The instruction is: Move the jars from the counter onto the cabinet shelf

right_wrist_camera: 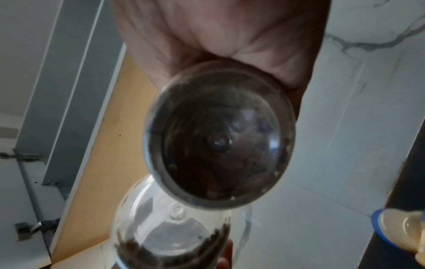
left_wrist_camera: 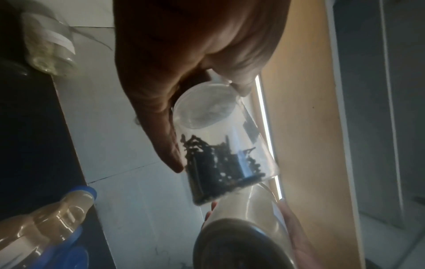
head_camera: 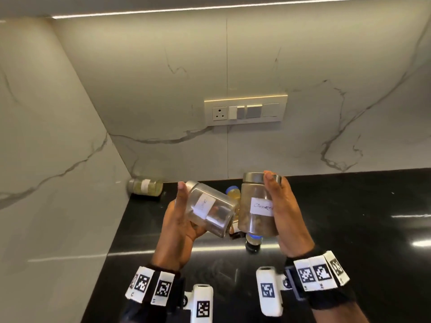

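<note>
The left hand (head_camera: 179, 231) grips the tilted clear jar (head_camera: 211, 209); the right hand (head_camera: 285, 217) grips the upright cinnamon jar (head_camera: 257, 203), both above the desk (head_camera: 349, 229).

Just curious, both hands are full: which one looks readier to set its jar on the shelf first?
Probably the right hand: its cinnamon jar is upright, lid up. The left hand holds its clear jar tilted sideways, needing righting first.
</note>
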{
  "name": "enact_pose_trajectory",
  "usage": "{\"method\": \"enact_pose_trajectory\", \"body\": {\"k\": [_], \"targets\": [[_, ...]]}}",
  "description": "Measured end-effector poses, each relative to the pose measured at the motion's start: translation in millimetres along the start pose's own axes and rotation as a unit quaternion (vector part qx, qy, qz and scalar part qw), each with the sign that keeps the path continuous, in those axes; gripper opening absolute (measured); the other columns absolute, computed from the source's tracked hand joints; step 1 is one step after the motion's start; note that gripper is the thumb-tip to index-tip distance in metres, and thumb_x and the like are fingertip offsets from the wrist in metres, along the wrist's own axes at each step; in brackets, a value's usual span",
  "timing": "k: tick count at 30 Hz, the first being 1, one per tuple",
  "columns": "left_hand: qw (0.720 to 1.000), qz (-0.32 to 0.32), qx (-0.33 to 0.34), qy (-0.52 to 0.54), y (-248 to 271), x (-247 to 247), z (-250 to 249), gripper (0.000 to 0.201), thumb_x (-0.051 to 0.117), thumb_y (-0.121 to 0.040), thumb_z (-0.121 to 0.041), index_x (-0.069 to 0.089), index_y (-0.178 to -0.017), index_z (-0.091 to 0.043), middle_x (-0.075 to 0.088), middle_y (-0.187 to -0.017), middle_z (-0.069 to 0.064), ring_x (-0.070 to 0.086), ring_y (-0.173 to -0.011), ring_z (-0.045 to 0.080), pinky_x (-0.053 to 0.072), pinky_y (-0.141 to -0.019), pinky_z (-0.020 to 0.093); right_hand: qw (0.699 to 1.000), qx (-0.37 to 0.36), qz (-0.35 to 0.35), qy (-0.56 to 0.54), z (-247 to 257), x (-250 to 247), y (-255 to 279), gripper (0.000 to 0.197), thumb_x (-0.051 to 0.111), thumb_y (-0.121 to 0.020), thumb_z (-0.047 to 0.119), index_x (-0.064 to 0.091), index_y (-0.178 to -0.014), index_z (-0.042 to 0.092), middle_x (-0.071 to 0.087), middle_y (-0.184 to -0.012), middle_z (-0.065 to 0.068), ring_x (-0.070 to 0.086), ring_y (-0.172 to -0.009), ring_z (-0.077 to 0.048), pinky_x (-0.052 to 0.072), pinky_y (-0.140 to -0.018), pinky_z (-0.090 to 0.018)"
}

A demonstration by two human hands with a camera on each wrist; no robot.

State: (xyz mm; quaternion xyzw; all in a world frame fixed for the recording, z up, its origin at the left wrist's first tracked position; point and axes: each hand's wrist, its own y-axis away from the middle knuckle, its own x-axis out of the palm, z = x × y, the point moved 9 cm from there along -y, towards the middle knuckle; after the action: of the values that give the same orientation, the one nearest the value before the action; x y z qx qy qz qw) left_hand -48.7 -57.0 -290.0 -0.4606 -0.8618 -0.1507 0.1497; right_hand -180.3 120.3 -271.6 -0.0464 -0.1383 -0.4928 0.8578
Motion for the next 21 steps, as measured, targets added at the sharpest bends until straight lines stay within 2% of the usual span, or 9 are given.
{"method": "enact_pose_trajectory", "body": {"k": [1, 2, 5, 8, 12, 16, 19, 21], "targets": [[1.0, 0.001, -0.007, -0.008, 3, 3, 2, 0.066, 0.044, -0.094, -0.066, 0.062, -0.129, -0.013, 0.069, -0.124, 0.023, 0.07, -0.114, 0.039, 0.055, -0.094, 0.058, 1.0, -0.002, 0.004, -0.002, 4, -5, 6, 0.042, 0.055, -0.098, 0.051, 0.053, -0.127, 0.021, 0.076, -0.088, 0.0, 0.075, -0.072, -0.011, 0.063, -0.065, -0.032], [1.0, -0.003, -0.013, -0.016, 6, 6, 6, 0.067, 0.045, -0.094, -0.067, 0.057, -0.134, -0.015, 0.068, -0.128, 0.021, 0.07, -0.115, 0.037, 0.056, -0.094, 0.057, 1.0, -0.006, 0.003, -0.001, 8, -12, 11, 0.041, 0.055, -0.099, 0.049, 0.053, -0.127, 0.019, 0.076, -0.084, 0.005, 0.075, -0.07, -0.009, 0.062, -0.062, -0.028], [0.999, 0.006, -0.013, -0.038, 11, 16, 10, 0.073, 0.057, -0.086, -0.07, 0.043, -0.145, -0.029, 0.061, -0.138, 0.015, 0.067, -0.121, 0.034, 0.055, -0.096, 0.059, 0.999, -0.011, 0.001, 0.032, 13, -28, 26, 0.057, 0.059, -0.092, 0.058, 0.053, -0.132, 0.018, 0.074, -0.091, 0.003, 0.074, -0.075, -0.012, 0.062, -0.067, -0.029], [0.998, 0.027, -0.004, -0.061, 17, 31, 11, 0.077, 0.059, -0.084, -0.073, 0.047, -0.143, -0.024, 0.061, -0.136, 0.02, 0.065, -0.121, 0.04, 0.051, -0.096, 0.067, 0.999, -0.018, 0.006, 0.047, 17, -40, 43, 0.052, 0.058, -0.09, 0.054, 0.055, -0.133, 0.024, 0.075, -0.097, 0.002, 0.075, -0.081, -0.016, 0.062, -0.07, -0.032], [0.995, 0.049, -0.027, -0.078, 34, 56, 17, 0.079, 0.053, -0.084, -0.074, 0.053, -0.14, -0.018, 0.067, -0.13, 0.017, 0.068, -0.118, 0.038, 0.053, -0.095, 0.065, 0.998, -0.02, 0.024, 0.055, 21, -49, 61, 0.047, 0.055, -0.088, 0.049, 0.055, -0.132, 0.032, 0.076, -0.097, 0.01, 0.078, -0.086, -0.013, 0.062, -0.069, -0.028], [0.994, 0.063, -0.055, -0.071, 50, 77, 32, 0.074, 0.055, -0.089, -0.07, 0.055, -0.137, -0.015, 0.064, -0.129, 0.027, 0.063, -0.118, 0.051, 0.046, -0.093, 0.076, 0.998, -0.006, 0.036, 0.049, 20, -50, 73, 0.041, 0.05, -0.093, 0.049, 0.056, -0.13, 0.035, 0.075, -0.107, 0.006, 0.077, -0.095, -0.013, 0.064, -0.075, -0.029], [0.995, 0.047, -0.06, -0.058, 61, 83, 38, 0.072, 0.055, -0.092, -0.066, 0.052, -0.139, -0.011, 0.064, -0.129, 0.027, 0.063, -0.119, 0.049, 0.047, -0.096, 0.074, 0.998, 0.0, 0.036, 0.055, 18, -53, 82, 0.048, 0.048, -0.091, 0.054, 0.056, -0.133, 0.032, 0.074, -0.114, -0.001, 0.076, -0.1, -0.018, 0.064, -0.078, -0.031], [0.995, 0.039, -0.06, -0.063, 68, 85, 39, 0.071, 0.055, -0.093, -0.064, 0.051, -0.137, -0.008, 0.062, -0.129, 0.029, 0.062, -0.119, 0.05, 0.048, -0.095, 0.073, 0.998, 0.003, 0.036, 0.057, 15, -56, 85, 0.052, 0.048, -0.09, 0.056, 0.054, -0.135, 0.032, 0.074, -0.113, 0.002, 0.076, -0.101, -0.017, 0.063, -0.081, -0.032]]}}
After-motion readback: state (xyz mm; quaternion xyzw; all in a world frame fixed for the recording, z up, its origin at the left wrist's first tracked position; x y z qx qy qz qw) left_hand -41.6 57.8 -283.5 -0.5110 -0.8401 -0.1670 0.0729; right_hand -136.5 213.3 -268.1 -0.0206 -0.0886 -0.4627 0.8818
